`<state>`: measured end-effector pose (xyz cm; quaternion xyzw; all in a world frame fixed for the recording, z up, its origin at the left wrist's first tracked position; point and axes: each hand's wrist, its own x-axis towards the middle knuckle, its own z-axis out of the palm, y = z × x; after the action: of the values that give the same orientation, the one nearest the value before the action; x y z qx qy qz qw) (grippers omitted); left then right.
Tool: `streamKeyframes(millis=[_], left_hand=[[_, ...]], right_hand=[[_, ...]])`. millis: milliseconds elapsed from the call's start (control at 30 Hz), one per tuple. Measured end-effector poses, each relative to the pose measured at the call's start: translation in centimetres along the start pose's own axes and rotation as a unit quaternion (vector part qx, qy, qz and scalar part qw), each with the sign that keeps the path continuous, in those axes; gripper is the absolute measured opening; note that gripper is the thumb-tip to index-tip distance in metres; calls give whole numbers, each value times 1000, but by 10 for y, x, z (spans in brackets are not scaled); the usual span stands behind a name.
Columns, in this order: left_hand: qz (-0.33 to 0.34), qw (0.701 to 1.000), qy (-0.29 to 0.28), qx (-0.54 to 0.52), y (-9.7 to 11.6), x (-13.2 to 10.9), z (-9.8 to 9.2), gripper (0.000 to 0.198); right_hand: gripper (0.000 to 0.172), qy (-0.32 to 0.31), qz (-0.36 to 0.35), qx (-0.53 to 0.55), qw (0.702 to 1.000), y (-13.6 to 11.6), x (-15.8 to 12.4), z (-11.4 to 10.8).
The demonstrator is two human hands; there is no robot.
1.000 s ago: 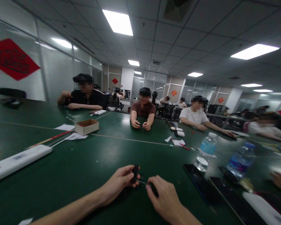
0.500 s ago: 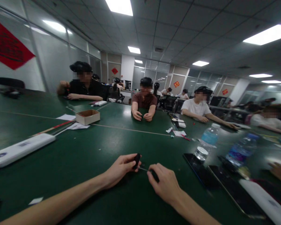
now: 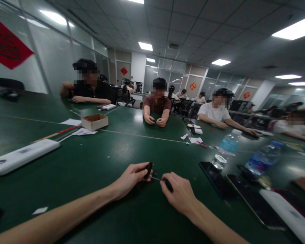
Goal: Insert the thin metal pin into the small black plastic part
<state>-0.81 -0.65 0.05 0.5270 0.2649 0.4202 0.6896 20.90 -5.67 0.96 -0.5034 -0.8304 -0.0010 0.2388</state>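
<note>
My left hand (image 3: 129, 179) pinches a small black part (image 3: 148, 169) just above the green table (image 3: 91, 176). My right hand (image 3: 179, 195) is closed round the dark handle of a thin tool (image 3: 158, 179), likely a small screwdriver. The tool's metal shaft reaches leftward to the black part. The two hands sit close together near the table's front middle.
Two water bottles (image 3: 225, 148) (image 3: 263, 159) and dark phones (image 3: 215, 179) lie to the right. A long white box (image 3: 20, 156) lies at left, a cardboard box (image 3: 95, 121) farther back. Several other people sit round the far side. Paper scraps (image 3: 40, 210) lie about.
The camera has tilted downward, so more of my forearms shows. My hands keep the same hold on the part and the tool.
</note>
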Motion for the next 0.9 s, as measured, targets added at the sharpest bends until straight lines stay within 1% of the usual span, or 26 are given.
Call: streamKeyframes(millis=[200,567,733,900], left_hand=[[0,1000,-4,-9,1,-1,1,34],[1,999,13,-32,1,2,2,27],[-15,999,17,-41,2,2,1,31],[-13,999,25,-43,2,2,1,34]], right_hand=[[17,0,-1,2,1000,0,1,0],[16,11,-6,-9,1000,0,0,1],[17,17,-15,-6,1000,0,0,2],[17,20,-16,2,1000,0,-1,3]])
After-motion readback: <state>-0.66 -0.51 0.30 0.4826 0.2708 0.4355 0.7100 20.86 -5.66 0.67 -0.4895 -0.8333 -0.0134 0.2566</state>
